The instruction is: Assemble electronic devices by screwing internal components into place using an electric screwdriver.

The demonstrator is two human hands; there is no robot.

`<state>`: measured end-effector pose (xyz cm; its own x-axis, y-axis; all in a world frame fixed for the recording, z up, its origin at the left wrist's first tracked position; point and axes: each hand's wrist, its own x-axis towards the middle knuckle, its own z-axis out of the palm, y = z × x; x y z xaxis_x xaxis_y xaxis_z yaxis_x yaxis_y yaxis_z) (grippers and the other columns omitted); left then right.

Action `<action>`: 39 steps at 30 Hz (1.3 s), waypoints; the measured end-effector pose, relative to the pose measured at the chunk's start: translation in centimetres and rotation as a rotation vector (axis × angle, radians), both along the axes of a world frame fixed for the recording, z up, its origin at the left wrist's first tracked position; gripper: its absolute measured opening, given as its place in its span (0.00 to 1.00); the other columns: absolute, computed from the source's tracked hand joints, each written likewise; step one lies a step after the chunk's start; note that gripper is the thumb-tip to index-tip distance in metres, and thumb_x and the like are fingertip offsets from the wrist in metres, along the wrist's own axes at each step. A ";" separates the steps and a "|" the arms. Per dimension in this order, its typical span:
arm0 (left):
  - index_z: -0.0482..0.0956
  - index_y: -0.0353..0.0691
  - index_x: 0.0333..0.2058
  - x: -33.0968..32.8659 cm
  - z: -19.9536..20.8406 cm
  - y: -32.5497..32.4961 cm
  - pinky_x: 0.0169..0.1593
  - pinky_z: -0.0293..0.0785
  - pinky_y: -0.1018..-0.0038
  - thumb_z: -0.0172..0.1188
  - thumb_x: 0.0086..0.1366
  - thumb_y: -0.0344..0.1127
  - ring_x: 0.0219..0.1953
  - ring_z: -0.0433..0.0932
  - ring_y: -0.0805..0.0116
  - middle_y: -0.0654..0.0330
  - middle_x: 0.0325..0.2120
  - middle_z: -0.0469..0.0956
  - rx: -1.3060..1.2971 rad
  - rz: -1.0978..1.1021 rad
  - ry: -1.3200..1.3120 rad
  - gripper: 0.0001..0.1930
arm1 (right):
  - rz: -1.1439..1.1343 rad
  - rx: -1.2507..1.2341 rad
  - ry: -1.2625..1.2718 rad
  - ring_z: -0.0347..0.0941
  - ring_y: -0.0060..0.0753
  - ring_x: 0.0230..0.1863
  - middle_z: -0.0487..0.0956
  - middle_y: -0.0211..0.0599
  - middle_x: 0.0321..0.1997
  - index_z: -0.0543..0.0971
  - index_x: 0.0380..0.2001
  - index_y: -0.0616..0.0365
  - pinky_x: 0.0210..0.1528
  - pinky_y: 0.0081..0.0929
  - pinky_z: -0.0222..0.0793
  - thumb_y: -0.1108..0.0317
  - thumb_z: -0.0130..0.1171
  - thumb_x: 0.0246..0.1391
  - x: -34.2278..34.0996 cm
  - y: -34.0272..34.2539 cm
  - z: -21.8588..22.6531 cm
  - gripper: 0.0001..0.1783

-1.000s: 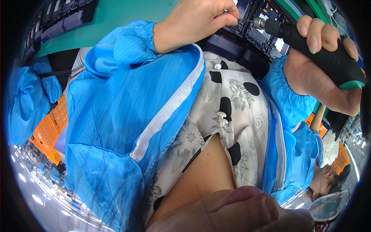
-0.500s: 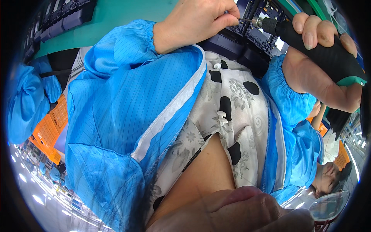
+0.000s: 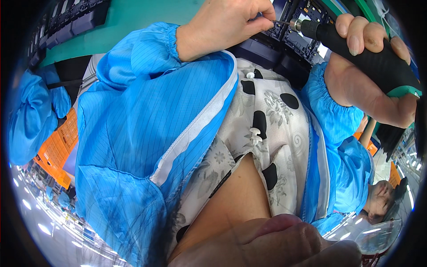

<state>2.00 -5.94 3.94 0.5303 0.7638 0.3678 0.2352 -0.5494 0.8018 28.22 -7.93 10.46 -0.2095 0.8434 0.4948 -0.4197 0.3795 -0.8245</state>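
Observation:
My right hand (image 3: 373,95) is wrapped round the thick black body of an electric screwdriver (image 3: 331,38), which has a green band near its back end. Its thin bit points left, out of a silver chuck. Close to the bit's tip, my left hand (image 3: 227,24) has thumb and forefinger pinched together. Whatever sits between those fingertips is too small to make out. Beneath the bit and both hands lies a dark plastic housing (image 3: 260,55) with a black circuit board (image 3: 302,46) in it, partly covered by the screwdriver and my fingers.
Similar dark housings (image 3: 75,29) stand at the far left on the green mat (image 3: 133,13). A person in a blue smock and dark cap (image 3: 351,178) is at the right. Another blue sleeve (image 3: 33,120) and orange bins (image 3: 58,147) show at the left.
Both hands and the screwdriver keep nearly the same place, with only a slight shift at my left fingertips. The person at the right has moved a little.

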 end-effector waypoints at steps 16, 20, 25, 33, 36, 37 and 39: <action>0.79 0.35 0.28 0.5 -0.2 0.0 0.28 0.73 0.68 0.66 0.55 0.28 0.24 0.79 0.58 0.52 0.22 0.79 -0.068 0.014 0.014 0.05 | -0.480 0.167 -0.667 0.72 0.35 0.29 0.82 0.47 0.32 0.84 0.35 0.68 0.36 0.38 0.69 0.69 0.63 0.55 37.0 -6.9 -10.1 0.11; 0.79 0.35 0.28 -0.2 -0.4 0.3 0.28 0.73 0.68 0.66 0.55 0.28 0.23 0.79 0.58 0.52 0.22 0.79 -0.064 -0.008 -0.063 0.04 | -0.710 0.222 -1.138 0.72 0.35 0.29 0.83 0.48 0.32 0.84 0.34 0.70 0.35 0.38 0.70 0.73 0.65 0.56 51.4 -12.6 -6.2 0.08; 0.80 0.35 0.29 0.2 -0.1 -0.1 0.28 0.74 0.68 0.66 0.55 0.28 0.23 0.79 0.59 0.52 0.22 0.79 -0.066 0.004 -0.027 0.05 | -0.779 0.172 -1.321 0.79 0.40 0.36 0.84 0.51 0.39 0.84 0.39 0.69 0.42 0.38 0.75 0.72 0.64 0.58 51.3 -13.4 -7.0 0.10; 0.81 0.35 0.30 -0.8 -0.4 1.6 0.29 0.73 0.66 0.68 0.54 0.36 0.25 0.80 0.57 0.50 0.22 0.79 -0.154 0.128 0.150 0.11 | -0.070 -0.031 -0.144 0.73 0.37 0.31 0.81 0.46 0.35 0.81 0.37 0.69 0.37 0.37 0.70 0.69 0.60 0.59 9.9 -3.8 -3.8 0.11; 0.80 0.35 0.28 0.0 -0.2 4.0 0.32 0.74 0.61 0.69 0.53 0.43 0.27 0.80 0.52 0.49 0.22 0.79 -0.112 0.132 0.290 0.15 | -0.025 -0.044 -0.061 0.72 0.37 0.31 0.81 0.46 0.34 0.80 0.38 0.68 0.37 0.37 0.70 0.67 0.60 0.59 1.6 -3.6 -1.3 0.13; 0.80 0.35 0.27 0.3 0.2 4.3 0.35 0.74 0.58 0.71 0.51 0.44 0.30 0.80 0.47 0.47 0.23 0.80 -0.108 0.108 0.371 0.17 | -0.004 -0.056 -0.043 0.72 0.37 0.31 0.80 0.45 0.34 0.80 0.38 0.68 0.38 0.37 0.70 0.66 0.60 0.59 0.3 -3.6 -1.6 0.13; 0.80 0.34 0.27 1.2 -0.4 4.9 0.36 0.75 0.58 0.72 0.50 0.45 0.31 0.81 0.47 0.46 0.24 0.80 -0.078 0.089 0.449 0.18 | 0.025 -0.067 -0.024 0.72 0.37 0.31 0.80 0.45 0.34 0.79 0.39 0.67 0.38 0.38 0.69 0.64 0.60 0.58 -1.3 -2.9 -2.1 0.14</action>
<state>3.25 -1.01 3.58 0.5553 0.8297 0.0568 0.6117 -0.4537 0.6480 26.89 -10.84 8.39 -0.2423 0.8688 0.4317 -0.4087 0.3122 -0.8576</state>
